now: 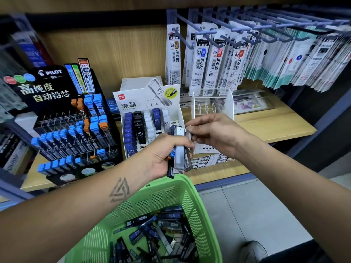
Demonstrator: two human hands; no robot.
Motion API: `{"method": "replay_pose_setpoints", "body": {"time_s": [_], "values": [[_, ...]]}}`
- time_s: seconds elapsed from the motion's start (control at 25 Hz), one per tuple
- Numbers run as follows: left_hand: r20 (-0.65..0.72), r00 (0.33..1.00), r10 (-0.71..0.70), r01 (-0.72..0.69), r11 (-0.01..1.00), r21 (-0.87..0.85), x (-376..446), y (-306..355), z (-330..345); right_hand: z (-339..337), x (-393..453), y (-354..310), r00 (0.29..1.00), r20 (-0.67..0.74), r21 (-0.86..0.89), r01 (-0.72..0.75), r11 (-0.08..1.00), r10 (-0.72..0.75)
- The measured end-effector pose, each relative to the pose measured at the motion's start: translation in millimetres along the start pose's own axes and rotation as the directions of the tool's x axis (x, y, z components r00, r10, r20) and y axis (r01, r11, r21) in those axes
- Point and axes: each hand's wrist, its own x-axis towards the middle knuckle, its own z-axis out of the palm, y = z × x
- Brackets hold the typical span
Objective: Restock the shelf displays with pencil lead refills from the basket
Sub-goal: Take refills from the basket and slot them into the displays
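My left hand (pixel 163 154) grips a bundle of lead refill cases (pixel 179 150), blue, clear and dark, held upright above the green basket (pixel 207 211). My right hand (pixel 212 133) pinches the top of one clear case in that bundle. Both hands are in front of the white display box (pixel 176 103), whose slots hold rows of blue, black and white cases. To its left stands the black Pilot display (pixel 47 86) with several blue-capped and orange-capped cases. Many loose refill cases (pixel 157 232) lie in the basket's bottom.
A clear acrylic divider stand (pixel 212 105) sits behind my right hand, above white Mono boxes (pixel 207 149). Pen refill packs (pixel 216 59) hang on blue hooks above the wooden shelf (pixel 275 126). A shoe (pixel 254 251) and grey floor show at lower right.
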Motion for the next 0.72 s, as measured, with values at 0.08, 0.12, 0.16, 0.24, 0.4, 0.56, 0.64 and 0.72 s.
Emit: {"method": "replay_pose_setpoints", "body": {"time_s": [0.08, 0.12, 0.16, 0.24, 0.4, 0.56, 0.64, 0.72], "values": [[-0.005, 1.000, -0.004, 0.004, 1.000, -0.007, 1, 0, -3, -5, 1, -1, 0.999, -0.053, 0.032, 0.011, 0.999, -0.009], [-0.009, 1.000, -0.005, 0.005, 1.000, -0.015, 1, 0, -5, -7, 1, -2, 0.998, -0.065, 0.034, 0.024, 0.999, -0.022], [-0.016, 1.000, -0.005, 0.005, 1.000, -0.022, 1, 1, -6, -9, 0, -2, 0.997, -0.062, 0.035, 0.038, 0.999, -0.036], [-0.053, 0.999, -0.006, 0.004, 0.999, -0.036, 3, 0, -8, -11, -2, -2, 0.997, -0.040, 0.043, 0.061, 0.997, -0.059], [-0.093, 0.996, -0.011, 0.006, 0.998, -0.055, 3, 0, -6, -16, -3, -1, 0.994, -0.007, 0.066, 0.114, 0.991, -0.113], [-0.117, 0.993, 0.005, -0.007, 1.000, -0.018, 4, 0, -7, -19, -4, -3, 0.991, 0.033, 0.045, 0.127, 0.991, -0.128], [-0.148, 0.989, 0.025, -0.022, 1.000, 0.019, 3, 0, -5, -18, -5, -5, 0.992, 0.071, 0.033, 0.105, 0.994, -0.107], [-0.169, 0.983, 0.067, -0.066, 0.998, 0.008, 0, 3, -2, -19, -4, -6, 0.993, 0.081, -0.028, 0.092, 0.995, -0.089]]}}
